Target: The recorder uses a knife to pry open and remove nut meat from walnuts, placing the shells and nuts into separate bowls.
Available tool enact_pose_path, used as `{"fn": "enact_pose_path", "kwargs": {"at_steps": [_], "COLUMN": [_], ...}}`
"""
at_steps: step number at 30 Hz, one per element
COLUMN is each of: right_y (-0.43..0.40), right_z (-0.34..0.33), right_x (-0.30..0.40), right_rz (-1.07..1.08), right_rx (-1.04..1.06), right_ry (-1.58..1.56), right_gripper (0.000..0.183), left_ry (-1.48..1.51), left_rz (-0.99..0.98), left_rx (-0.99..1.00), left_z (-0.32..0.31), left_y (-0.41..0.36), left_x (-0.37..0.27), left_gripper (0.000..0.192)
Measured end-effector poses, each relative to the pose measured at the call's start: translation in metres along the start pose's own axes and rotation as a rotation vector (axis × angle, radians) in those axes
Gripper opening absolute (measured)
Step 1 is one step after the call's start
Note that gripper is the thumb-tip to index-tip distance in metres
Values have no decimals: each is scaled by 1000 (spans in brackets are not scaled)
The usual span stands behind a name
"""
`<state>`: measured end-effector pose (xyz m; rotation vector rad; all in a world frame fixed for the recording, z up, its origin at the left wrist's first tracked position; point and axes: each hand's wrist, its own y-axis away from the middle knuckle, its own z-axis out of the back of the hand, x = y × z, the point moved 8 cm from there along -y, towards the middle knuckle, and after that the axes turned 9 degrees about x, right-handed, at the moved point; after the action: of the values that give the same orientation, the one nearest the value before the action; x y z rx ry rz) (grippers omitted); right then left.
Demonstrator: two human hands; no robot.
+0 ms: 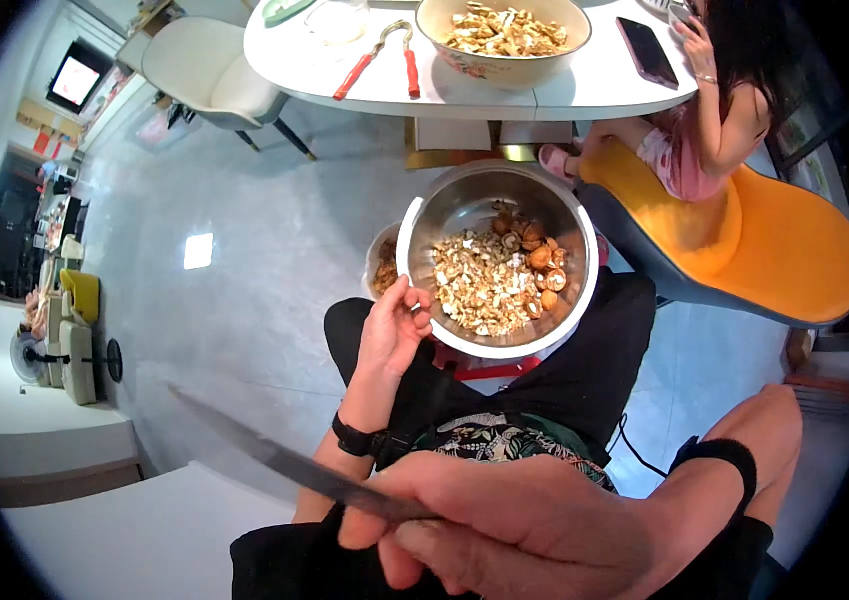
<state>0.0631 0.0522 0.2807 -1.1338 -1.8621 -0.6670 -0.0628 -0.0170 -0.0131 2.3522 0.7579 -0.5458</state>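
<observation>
Close to the camera, my right hand (514, 517) grips a long, thin, pointed dark metal tool (297, 469), perhaps a knife; its handle end is hidden by the fingers. My left hand (394, 326) is at the left rim of a steel bowl (499, 349), its fingers curled; whether it pinches something small cannot be told. The bowl sits at my lap, holding shelled walnut pieces (484, 281) on the left and whole or cracked walnuts (540, 257) on the right. A smaller container (373, 259) with brown pieces stands partly hidden beyond the bowl's left side.
The white table (364, 94) ahead bears a red-handled nutcracker (411, 71), an enamel bowl (499, 67) of walnut pieces and a phone (646, 52). At right, a person (724, 142) sits on an orange chair (792, 247). A pale chair (206, 67) stands at upper left.
</observation>
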Motion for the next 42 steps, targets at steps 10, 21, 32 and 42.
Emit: {"fn": "enact_pose_path", "kwargs": {"at_steps": [10, 21, 32, 42], "right_y": [-10, -6, 7, 101], "right_z": [-14, -9, 42, 228], "right_x": [0, 4, -2, -207], "right_rz": [-53, 130, 54, -447], "right_rx": [248, 226, 67, -621], "right_ry": [235, 802, 490, -117], "right_gripper": [19, 12, 65, 25], "left_ry": [-10, -16, -239, -1521], "left_rz": [-95, -3, 19, -84], "left_rx": [-4, -32, 61, 190], "left_z": [19, 3, -25, -50], "left_y": [12, -10, -43, -146], "left_x": [-28, 2, -19, -2], "left_gripper": [31, 30, 31, 28]}}
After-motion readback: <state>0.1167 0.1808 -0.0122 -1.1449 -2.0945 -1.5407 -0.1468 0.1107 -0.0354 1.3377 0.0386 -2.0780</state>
